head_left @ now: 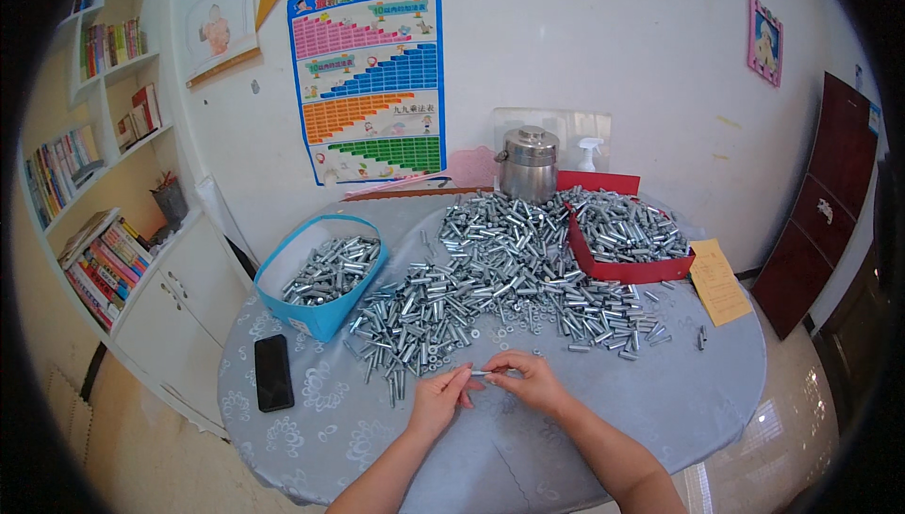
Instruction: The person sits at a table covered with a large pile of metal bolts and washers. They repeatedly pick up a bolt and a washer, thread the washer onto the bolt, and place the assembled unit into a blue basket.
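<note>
Close to the near edge of the pile, my left hand (439,399) and my right hand (530,382) meet over the table. Between their fingertips lies a small silver metal bolt (480,373), held level with one end in each pinch. Fingers hide much of it, so I cannot tell whether a sleeve or washer sits on it. Just beyond spreads a large heap of silver bolts and sleeves (500,260). Small washers (533,318) are scattered along the heap's near side.
A blue box (325,322) of metal parts stands left of the heap, a red box (627,272) of them at right. A black phone (273,373) lies at left, a yellow paper (719,283) at right. Behind are a steel pot (529,167) and a spray bottle (589,154).
</note>
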### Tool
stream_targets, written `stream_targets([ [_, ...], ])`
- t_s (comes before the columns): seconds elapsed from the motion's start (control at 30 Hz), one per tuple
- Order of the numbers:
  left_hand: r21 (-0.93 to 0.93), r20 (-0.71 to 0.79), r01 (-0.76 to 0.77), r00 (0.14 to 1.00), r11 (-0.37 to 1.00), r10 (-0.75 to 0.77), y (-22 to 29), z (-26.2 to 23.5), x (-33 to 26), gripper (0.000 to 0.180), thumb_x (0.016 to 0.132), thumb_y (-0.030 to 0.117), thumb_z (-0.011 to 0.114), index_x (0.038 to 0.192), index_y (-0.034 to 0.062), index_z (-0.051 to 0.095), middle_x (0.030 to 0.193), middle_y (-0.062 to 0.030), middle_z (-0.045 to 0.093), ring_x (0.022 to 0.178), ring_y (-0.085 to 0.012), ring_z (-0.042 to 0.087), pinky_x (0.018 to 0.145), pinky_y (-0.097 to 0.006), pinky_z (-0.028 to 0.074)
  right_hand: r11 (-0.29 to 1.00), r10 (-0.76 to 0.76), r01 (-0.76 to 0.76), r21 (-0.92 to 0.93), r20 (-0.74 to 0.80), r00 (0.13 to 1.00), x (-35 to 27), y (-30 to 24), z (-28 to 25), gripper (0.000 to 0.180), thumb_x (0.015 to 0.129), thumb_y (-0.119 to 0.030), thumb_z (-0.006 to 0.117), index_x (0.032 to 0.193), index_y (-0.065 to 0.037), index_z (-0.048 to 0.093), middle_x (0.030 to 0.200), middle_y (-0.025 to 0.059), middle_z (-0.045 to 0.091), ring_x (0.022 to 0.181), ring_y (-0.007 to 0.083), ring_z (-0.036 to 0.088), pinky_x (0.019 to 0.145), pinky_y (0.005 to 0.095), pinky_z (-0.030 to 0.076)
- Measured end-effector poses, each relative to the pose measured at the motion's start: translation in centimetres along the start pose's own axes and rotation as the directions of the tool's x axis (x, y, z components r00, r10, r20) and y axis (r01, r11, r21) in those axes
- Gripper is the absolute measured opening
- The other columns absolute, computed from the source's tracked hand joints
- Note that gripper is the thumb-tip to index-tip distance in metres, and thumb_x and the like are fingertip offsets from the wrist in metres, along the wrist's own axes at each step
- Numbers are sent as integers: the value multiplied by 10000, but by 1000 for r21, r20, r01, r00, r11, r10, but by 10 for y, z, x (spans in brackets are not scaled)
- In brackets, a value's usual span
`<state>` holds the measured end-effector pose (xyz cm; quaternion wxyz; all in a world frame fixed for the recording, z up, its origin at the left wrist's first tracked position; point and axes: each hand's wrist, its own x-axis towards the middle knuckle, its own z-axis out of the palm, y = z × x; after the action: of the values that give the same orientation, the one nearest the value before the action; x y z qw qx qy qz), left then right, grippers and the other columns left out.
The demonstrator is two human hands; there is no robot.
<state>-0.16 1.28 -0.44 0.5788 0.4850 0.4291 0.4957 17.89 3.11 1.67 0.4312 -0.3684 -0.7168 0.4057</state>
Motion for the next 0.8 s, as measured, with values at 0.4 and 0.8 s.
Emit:
stream_targets([
  [0.4,-230,-94,-1,995,973,-21,8,-6,2,232,865,105,486,1029,-46,549,841,-145,611,638,-120,564,613,-271,529,822,-169,168,-544,48,984,0,15,-17,167,678,-172,675,830,-106,661,808,52,596,806,237,537,724,331,421],
  [0.8,-258,-29,76,996,963,-86,2,-6,2,216,865,117,491,999,-37,561,831,-148,612,643,-136,577,620,-289,533,959,280,-282,-10,-80,957,1,9,-9,139,718,-149,680,816,-64,632,731,5,602,676,103,537,610,241,418],
])
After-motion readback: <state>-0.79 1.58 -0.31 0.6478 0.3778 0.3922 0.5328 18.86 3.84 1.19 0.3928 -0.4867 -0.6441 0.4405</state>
